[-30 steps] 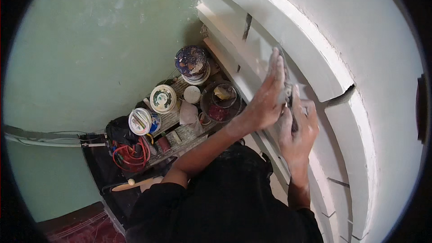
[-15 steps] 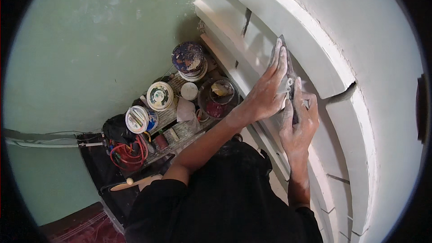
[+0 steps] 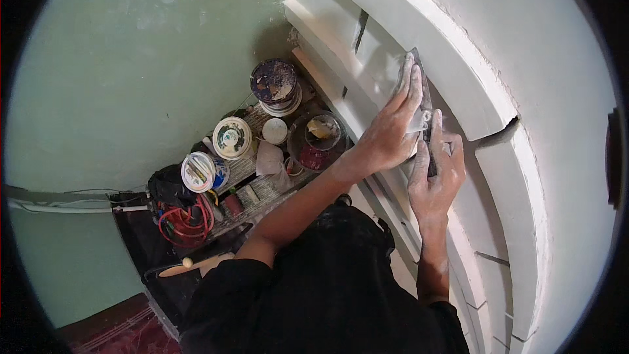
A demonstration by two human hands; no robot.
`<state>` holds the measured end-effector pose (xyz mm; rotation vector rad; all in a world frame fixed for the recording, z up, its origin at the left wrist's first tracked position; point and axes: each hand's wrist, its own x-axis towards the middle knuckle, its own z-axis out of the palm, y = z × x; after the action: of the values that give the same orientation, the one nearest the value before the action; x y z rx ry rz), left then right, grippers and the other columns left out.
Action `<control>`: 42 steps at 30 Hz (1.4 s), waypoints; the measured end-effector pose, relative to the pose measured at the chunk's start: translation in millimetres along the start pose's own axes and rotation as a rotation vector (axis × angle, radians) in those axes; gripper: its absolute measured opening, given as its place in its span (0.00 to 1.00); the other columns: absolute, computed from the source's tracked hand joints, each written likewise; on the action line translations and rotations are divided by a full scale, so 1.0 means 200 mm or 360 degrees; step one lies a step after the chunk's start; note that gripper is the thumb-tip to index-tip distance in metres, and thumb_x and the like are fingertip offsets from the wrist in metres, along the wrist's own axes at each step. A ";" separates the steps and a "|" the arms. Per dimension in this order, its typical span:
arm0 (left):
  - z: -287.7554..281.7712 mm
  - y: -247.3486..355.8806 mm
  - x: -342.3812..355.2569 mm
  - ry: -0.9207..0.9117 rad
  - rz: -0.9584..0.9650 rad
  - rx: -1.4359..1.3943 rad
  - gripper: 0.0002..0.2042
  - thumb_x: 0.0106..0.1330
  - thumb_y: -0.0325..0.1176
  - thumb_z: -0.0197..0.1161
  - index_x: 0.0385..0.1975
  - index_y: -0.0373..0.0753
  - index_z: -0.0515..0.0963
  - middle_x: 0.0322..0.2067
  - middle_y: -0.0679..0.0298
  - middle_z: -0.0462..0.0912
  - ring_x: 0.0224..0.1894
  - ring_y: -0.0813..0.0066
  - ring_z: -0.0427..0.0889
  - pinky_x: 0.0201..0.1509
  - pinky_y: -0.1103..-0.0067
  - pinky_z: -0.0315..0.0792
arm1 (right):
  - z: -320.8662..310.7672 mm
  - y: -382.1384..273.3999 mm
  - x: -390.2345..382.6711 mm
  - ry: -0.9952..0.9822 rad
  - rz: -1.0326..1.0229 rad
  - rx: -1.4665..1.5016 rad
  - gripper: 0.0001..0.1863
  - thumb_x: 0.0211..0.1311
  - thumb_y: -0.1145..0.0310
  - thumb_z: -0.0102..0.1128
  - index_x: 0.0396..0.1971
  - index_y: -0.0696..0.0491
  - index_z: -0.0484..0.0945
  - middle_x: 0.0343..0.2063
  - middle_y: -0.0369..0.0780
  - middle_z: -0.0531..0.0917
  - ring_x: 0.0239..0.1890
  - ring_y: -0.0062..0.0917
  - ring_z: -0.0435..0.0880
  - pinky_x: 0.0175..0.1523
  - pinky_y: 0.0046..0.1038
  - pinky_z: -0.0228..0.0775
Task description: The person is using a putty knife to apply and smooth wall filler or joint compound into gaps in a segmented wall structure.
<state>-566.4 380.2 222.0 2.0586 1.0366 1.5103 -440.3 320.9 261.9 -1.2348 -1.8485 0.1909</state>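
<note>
My left hand [image 3: 393, 124], dusted white, lies with straight fingers pressed together along a long, narrow dark tool [image 3: 426, 92] with a pale, translucent piece at its middle. My right hand [image 3: 436, 174] grips the tool's lower part, index finger pointing up and thumb alongside. The tool is held lengthwise at a curved white stepped panel structure [image 3: 478, 92], just inside its long outer band. A dark gap [image 3: 498, 132] breaks that band to the right of my hands.
On a spattered plank platform [image 3: 268, 196] at left stand paint buckets [image 3: 232, 136], a dark basin [image 3: 308, 151], a red coiled hose [image 3: 187, 223] and a black bag [image 3: 170, 183]. Behind is a green wall [image 3: 124, 72] with a white pipe [image 3: 65, 206]; below, a wooden-handled tool [image 3: 177, 270].
Both hands and the dark tool have moved slightly up along the panel, with the fingers keeping their hold. The whole view has also shifted a little.
</note>
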 end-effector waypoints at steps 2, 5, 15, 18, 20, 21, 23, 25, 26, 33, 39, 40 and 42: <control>0.02 0.00 -0.02 0.0013 0.0000 -0.0020 0.42 0.62 0.18 0.55 0.73 0.24 0.38 0.74 0.35 0.33 0.77 0.40 0.37 0.80 0.62 0.42 | -0.01 0.00 -0.02 -0.0012 0.0010 -0.0002 0.24 0.60 0.80 0.59 0.59 0.60 0.78 0.35 0.46 0.78 0.36 0.36 0.80 0.44 0.33 0.73; 0.05 0.03 -0.03 -0.0021 0.0015 -0.0053 0.43 0.61 0.18 0.55 0.74 0.24 0.36 0.74 0.35 0.31 0.77 0.38 0.36 0.79 0.61 0.43 | -0.05 0.01 -0.03 -0.0003 0.0020 -0.0008 0.24 0.60 0.79 0.59 0.59 0.59 0.78 0.34 0.46 0.78 0.35 0.36 0.80 0.43 0.33 0.73; 0.04 0.01 -0.01 -0.0027 -0.0008 0.0005 0.42 0.61 0.17 0.54 0.73 0.23 0.37 0.73 0.32 0.32 0.77 0.36 0.37 0.79 0.60 0.46 | -0.03 0.02 0.00 -0.0004 0.0015 0.0000 0.24 0.59 0.80 0.60 0.58 0.60 0.78 0.33 0.47 0.77 0.32 0.36 0.79 0.40 0.33 0.73; 0.03 -0.01 0.00 -0.0018 -0.0009 0.0067 0.40 0.63 0.18 0.53 0.72 0.21 0.37 0.73 0.32 0.33 0.77 0.38 0.37 0.79 0.61 0.45 | 0.00 0.01 0.00 0.0029 -0.0015 -0.0016 0.24 0.59 0.80 0.60 0.58 0.60 0.78 0.33 0.47 0.77 0.32 0.37 0.79 0.40 0.33 0.73; 0.02 -0.01 -0.01 -0.0074 -0.0024 0.0048 0.38 0.65 0.19 0.51 0.72 0.20 0.37 0.74 0.32 0.34 0.77 0.39 0.36 0.79 0.62 0.44 | 0.00 0.02 -0.01 0.0045 0.0002 -0.0048 0.24 0.59 0.80 0.60 0.58 0.60 0.78 0.33 0.47 0.77 0.32 0.37 0.79 0.40 0.33 0.73; 0.02 -0.01 0.00 -0.0049 -0.0008 0.0075 0.37 0.67 0.21 0.50 0.72 0.19 0.37 0.74 0.32 0.34 0.77 0.39 0.36 0.79 0.61 0.44 | 0.01 0.02 0.00 0.0060 -0.0021 -0.0040 0.24 0.59 0.80 0.60 0.58 0.59 0.79 0.33 0.47 0.77 0.32 0.37 0.79 0.40 0.33 0.73; 0.04 -0.02 0.01 -0.0034 0.0013 0.0101 0.36 0.69 0.23 0.49 0.71 0.19 0.37 0.74 0.32 0.34 0.77 0.39 0.37 0.79 0.61 0.44 | 0.01 0.03 0.02 0.0081 -0.0036 -0.0032 0.24 0.59 0.80 0.60 0.57 0.59 0.79 0.33 0.47 0.77 0.32 0.38 0.79 0.40 0.33 0.73; 0.05 -0.04 0.01 0.0043 0.0015 0.0265 0.36 0.70 0.27 0.50 0.71 0.19 0.39 0.73 0.29 0.35 0.76 0.36 0.39 0.78 0.60 0.47 | 0.01 0.03 0.02 0.0088 -0.0056 0.0032 0.23 0.62 0.78 0.58 0.58 0.59 0.79 0.32 0.46 0.79 0.32 0.33 0.79 0.40 0.30 0.72; 0.06 -0.04 0.01 0.0105 0.0043 0.0092 0.35 0.72 0.30 0.48 0.71 0.19 0.39 0.73 0.29 0.34 0.76 0.35 0.38 0.79 0.59 0.45 | 0.00 0.04 0.03 0.0071 -0.0056 0.0019 0.23 0.62 0.77 0.59 0.58 0.58 0.79 0.32 0.45 0.80 0.32 0.32 0.79 0.41 0.30 0.73; 0.15 0.02 -0.05 0.0059 0.0027 0.0085 0.34 0.74 0.30 0.47 0.72 0.20 0.39 0.73 0.29 0.33 0.76 0.33 0.37 0.79 0.57 0.44 | -0.08 0.04 -0.06 0.0081 0.0016 0.0047 0.23 0.59 0.79 0.60 0.56 0.57 0.81 0.32 0.46 0.79 0.32 0.35 0.81 0.40 0.33 0.74; -0.01 -0.10 0.08 0.0161 -0.0057 0.0185 0.35 0.76 0.34 0.45 0.72 0.20 0.34 0.74 0.33 0.34 0.76 0.39 0.44 0.79 0.63 0.46 | 0.10 0.03 0.11 0.0108 -0.0100 0.0019 0.22 0.60 0.78 0.61 0.57 0.54 0.80 0.33 0.45 0.79 0.33 0.39 0.81 0.39 0.36 0.75; -0.03 -0.09 0.07 0.0107 -0.0071 0.0154 0.36 0.76 0.34 0.45 0.72 0.20 0.34 0.74 0.33 0.35 0.76 0.39 0.43 0.79 0.63 0.45 | 0.10 0.02 0.11 0.0086 -0.0067 0.0050 0.22 0.60 0.78 0.61 0.56 0.54 0.80 0.34 0.45 0.79 0.33 0.39 0.82 0.39 0.36 0.75; -0.03 -0.09 0.05 0.0071 -0.0094 0.0137 0.36 0.76 0.34 0.45 0.72 0.20 0.34 0.74 0.33 0.35 0.77 0.39 0.43 0.79 0.63 0.45 | 0.10 0.02 0.09 0.0039 -0.0046 0.0064 0.22 0.60 0.79 0.61 0.56 0.55 0.80 0.34 0.46 0.79 0.33 0.38 0.82 0.40 0.34 0.75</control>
<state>-577.3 398.7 217.2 2.0410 1.1880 1.5128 -455.2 343.0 257.9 -1.1775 -1.8319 0.1952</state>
